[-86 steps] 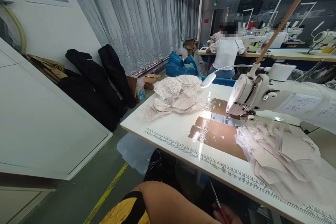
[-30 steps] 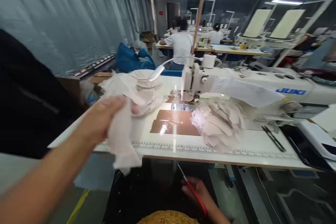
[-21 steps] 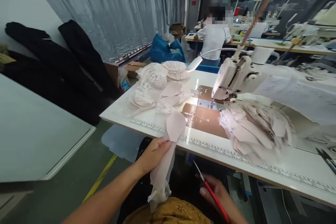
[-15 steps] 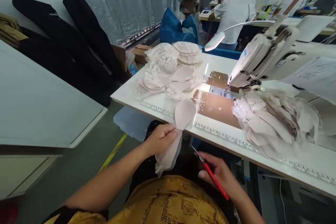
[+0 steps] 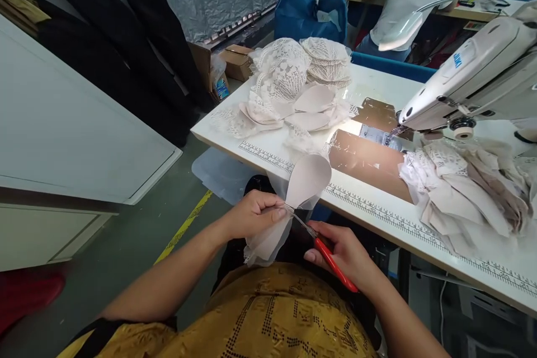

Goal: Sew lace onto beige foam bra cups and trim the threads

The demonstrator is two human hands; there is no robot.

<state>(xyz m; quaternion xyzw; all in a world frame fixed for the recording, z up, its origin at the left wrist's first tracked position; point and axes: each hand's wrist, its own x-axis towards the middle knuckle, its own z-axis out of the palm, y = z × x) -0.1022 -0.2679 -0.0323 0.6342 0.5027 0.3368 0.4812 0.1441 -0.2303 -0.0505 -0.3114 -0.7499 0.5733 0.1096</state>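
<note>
My left hand [image 5: 255,215] pinches the narrow middle of a beige fabric piece [image 5: 308,176] that looks like a bra cup. Its rounded end lies over the table's front edge, while a sheer-edged part hangs below my fingers. My right hand [image 5: 342,251] is closed around red-handled thread snips [image 5: 333,263]. Their metal tips meet the fabric right beside my left thumb; whether the blades are closed is too fine to tell. Lace and beige pieces [image 5: 285,75] lie stacked on the table just beyond.
A sewing machine [image 5: 457,75] with a lamp [image 5: 400,33] stands on the right of the white table [image 5: 218,123], which has ruler tape along its front. A heap of beige pieces [image 5: 465,196] lies at its right. A co-worker [image 5: 413,0] sits beyond, near a blue bag [image 5: 310,11].
My right hand has brought the snips up and left, so their tips now reach the fabric by my left fingers. My left hand still pinches the piece. The view has shifted.
</note>
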